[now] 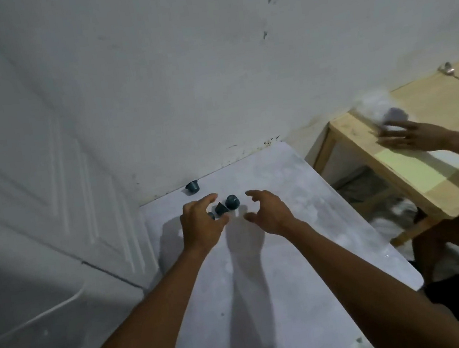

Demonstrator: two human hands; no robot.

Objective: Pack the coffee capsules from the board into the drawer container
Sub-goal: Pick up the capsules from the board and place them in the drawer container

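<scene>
Dark blue coffee capsules lie at the far end of a pale marbled board (282, 284). One capsule (232, 202) stands between my two hands. A second capsule (221, 209) lies on its side between my left thumb and forefinger. A third capsule (211, 215) is half hidden behind my left fingers. A lone capsule (192, 186) sits apart by the wall. My left hand (202, 227) curves loosely around the cluster with fingers spread. To the right of the cluster hovers my right hand (269, 212), spread and touching nothing. A white plastic rim (36, 319) at the lower left may be the drawer container.
A white wall backs the board and a panelled door (30, 172) stands to the left. At the right is a wooden table (417, 174) with a spoon (457, 75); another person's hand (411, 133) reaches over it beside a blurred white object (375, 109).
</scene>
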